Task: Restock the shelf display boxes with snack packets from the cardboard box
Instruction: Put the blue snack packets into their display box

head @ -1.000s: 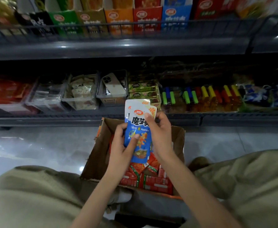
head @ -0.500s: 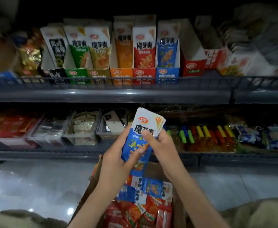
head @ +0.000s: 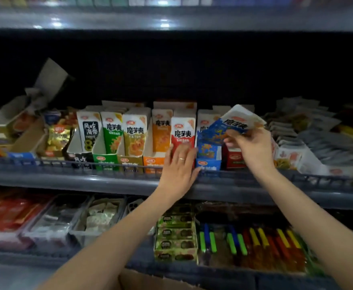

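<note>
My right hand (head: 249,147) pinches a small stack of blue-and-white snack packets (head: 232,126), tilted over the blue display box (head: 208,162) on the middle shelf. My left hand (head: 178,166), fingers straight, rests against the red display box (head: 183,135) right beside the blue one. A row of display boxes stands to the left: orange (head: 161,135), tan (head: 134,139), green (head: 110,139) and black (head: 86,135). Only a corner of the cardboard box (head: 150,281) shows at the bottom edge.
A low wire rail (head: 67,164) runs along the middle shelf's front. Right of the blue box stands another red box (head: 234,158), then piles of pale packets (head: 297,130). The lower shelf holds clear tubs (head: 56,222), green cartons (head: 175,237) and coloured sticks (head: 265,241).
Both hands rose from over the cardboard box to the middle shelf. My left hand let go of the blue packets and moved to the red box; my right hand carried them to the blue box.
</note>
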### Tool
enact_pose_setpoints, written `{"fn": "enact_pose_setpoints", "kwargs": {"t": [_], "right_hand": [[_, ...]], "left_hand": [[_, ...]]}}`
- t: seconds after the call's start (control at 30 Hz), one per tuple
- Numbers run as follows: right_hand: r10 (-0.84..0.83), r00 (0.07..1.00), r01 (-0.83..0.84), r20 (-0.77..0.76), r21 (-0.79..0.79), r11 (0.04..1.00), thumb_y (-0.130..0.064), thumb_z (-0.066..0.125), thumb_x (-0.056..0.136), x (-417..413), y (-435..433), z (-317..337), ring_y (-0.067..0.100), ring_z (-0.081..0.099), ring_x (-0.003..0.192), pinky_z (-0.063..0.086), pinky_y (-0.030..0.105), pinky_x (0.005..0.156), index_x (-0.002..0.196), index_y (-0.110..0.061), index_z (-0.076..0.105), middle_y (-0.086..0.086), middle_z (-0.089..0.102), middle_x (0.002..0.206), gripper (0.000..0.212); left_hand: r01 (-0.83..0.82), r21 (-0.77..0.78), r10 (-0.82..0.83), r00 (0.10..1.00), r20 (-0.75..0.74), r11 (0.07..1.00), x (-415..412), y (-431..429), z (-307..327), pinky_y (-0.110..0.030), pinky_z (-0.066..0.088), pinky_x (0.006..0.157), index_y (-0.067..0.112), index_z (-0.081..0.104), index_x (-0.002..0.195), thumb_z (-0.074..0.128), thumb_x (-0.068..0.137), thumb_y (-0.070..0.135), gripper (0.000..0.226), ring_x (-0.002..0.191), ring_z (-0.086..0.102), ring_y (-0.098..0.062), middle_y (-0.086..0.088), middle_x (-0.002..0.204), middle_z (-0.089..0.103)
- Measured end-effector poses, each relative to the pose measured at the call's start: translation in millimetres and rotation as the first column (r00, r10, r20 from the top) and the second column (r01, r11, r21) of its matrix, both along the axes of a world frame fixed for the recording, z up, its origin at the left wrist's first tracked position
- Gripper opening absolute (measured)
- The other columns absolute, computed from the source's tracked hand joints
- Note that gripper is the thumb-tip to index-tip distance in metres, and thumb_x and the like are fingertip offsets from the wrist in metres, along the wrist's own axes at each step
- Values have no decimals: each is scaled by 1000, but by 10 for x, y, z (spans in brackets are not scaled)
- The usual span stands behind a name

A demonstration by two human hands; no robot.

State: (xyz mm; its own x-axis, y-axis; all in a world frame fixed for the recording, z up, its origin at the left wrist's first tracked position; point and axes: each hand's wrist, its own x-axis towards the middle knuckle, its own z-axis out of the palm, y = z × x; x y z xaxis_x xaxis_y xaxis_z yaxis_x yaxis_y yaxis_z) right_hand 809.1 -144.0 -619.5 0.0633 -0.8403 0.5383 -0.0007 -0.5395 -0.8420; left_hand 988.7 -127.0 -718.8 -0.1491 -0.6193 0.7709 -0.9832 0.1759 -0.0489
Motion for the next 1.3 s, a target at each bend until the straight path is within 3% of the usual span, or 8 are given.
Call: {"fn": "enact_pose_setpoints", "kwargs": {"t": [0.13, 0.47, 0.57, 0.77, 0.93, 1.03, 1.17, 1.3], "right_hand": [[12, 999, -13, -48, -11, 1000, -4, 63, 87, 35, -317, 23, 7, 66, 58, 54, 17, 58, 96, -2, 64, -4, 68, 65, 10], [-9, 970, -5, -242, -55, 998, -8, 60, 90, 113, -721, -57, 5, 51, 36, 43, 16, 40, 76, -20, 57, -3, 58, 44, 19], [-19, 945, -7, -326, -76, 997, -13, 61, 90, 72, -772, -101, 7, 50, 37, 44, 20, 41, 81, -19, 59, 8, 59, 53, 11], [-114, 763, -36, -637, -217, 976, -24, 66, 87, 197, -829, -200, -17, 52, 62, 38, 0, 59, 110, -21, 61, -21, 56, 82, 24], [-222, 622, 109, -751, -198, 974, -32, 71, 82, 277, -912, -245, 13, 64, 91, 45, 23, 66, 123, -18, 52, -2, 67, 110, 47], [-253, 623, 143, -740, -210, 967, -27, 75, 78, 304, -874, -250, 19, 62, 103, 41, 23, 69, 138, -16, 32, 3, 61, 122, 75], [-452, 483, 133, -750, -447, 885, -27, 81, 71, 342, -787, -248, 20, 61, 74, 43, 23, 50, 144, -22, 13, 9, 41, 134, 101], [-536, 304, 146, -788, -517, 843, -25, 79, 74, 434, -762, -253, 19, 56, 67, 38, 27, 51, 142, -26, 20, 12, 33, 132, 91]], "left_hand": [[10, -48, -4, 993, 121, 999, 1, -177, -149, -47, 27, 106, 15, 56, 113, 42, 91, 30, 31, 119, 54, -26, -9, 124, 61], [-45, -66, 53, 991, 125, 997, 17, -219, -277, -42, 29, 101, 14, 56, 120, 38, 89, 33, 40, 114, 45, -22, -8, 132, 57], [-47, -87, 58, 990, 131, 995, 18, -233, -286, -42, 30, 99, 13, 61, 118, 37, 89, 32, 42, 112, 47, -23, -8, 130, 58], [-36, -106, 48, 991, 121, 994, 27, -244, -308, -41, 29, 98, 15, 48, 120, 37, 89, 33, 38, 109, 46, -23, -8, 130, 57], [-46, -93, 57, 992, 111, 995, 30, -250, -318, -42, 31, 97, 15, 46, 121, 37, 89, 33, 38, 108, 46, -23, -8, 132, 56], [-33, -92, 42, 994, 97, 995, 32, -255, -323, -42, 31, 96, 16, 45, 122, 36, 90, 33, 38, 108, 47, -23, -8, 133, 55], [-33, -77, 40, 996, 85, 996, 32, -253, -320, -42, 31, 96, 17, 44, 123, 36, 90, 34, 38, 107, 47, -23, -7, 133, 55], [-39, -59, 45, 995, 92, 998, 30, -243, -315, -42, 32, 96, 16, 45, 123, 36, 90, 34, 39, 106, 51, -24, -7, 134, 54]]}}
